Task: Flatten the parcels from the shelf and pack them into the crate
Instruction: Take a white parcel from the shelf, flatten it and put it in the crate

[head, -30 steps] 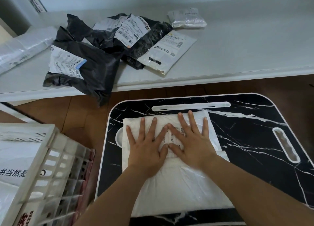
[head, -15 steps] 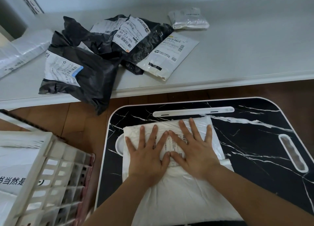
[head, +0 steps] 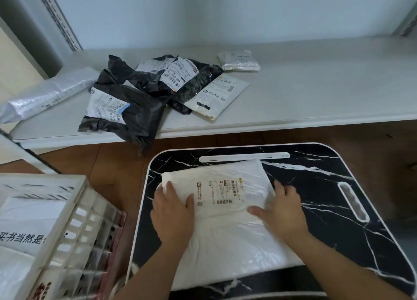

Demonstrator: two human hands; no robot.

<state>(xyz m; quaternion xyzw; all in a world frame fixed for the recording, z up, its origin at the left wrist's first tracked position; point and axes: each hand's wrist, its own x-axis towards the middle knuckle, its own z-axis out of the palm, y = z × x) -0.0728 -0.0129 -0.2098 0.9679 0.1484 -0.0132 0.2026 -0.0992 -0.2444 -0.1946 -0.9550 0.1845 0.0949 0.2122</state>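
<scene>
Gripping the white plastic mailer parcel (head: 225, 209) at both of its sides, the person had it lying on the black marble-patterned lap table (head: 327, 209), printed label facing up. The left hand (head: 173, 216) covered the parcel's left edge with its thumb laid across the top towards the label and its fingers curled over the edge; the right hand (head: 282, 211) held the right edge the same way, thumb stretched inward on top and fingers wrapped round the side. Neither hand was spread flat.

The step, as I judged it, was the end of flattening and the start of a lift towards the white slatted plastic crate (head: 56, 220) on the left, which already held white parcels. Doing it well called for keeping both thumbs pressing down so the soft contents stayed spread, lifting level so the filling did not slump to one end, and laying it label-up on the stack inside.

More remained: black crumpled plastic mailers (head: 135, 101), a white flat envelope parcel (head: 216, 96), a small white packet (head: 239, 60) and a long clear-wrapped bundle (head: 45, 96) lay on the pale grey shelf (head: 316, 96) beyond.
</scene>
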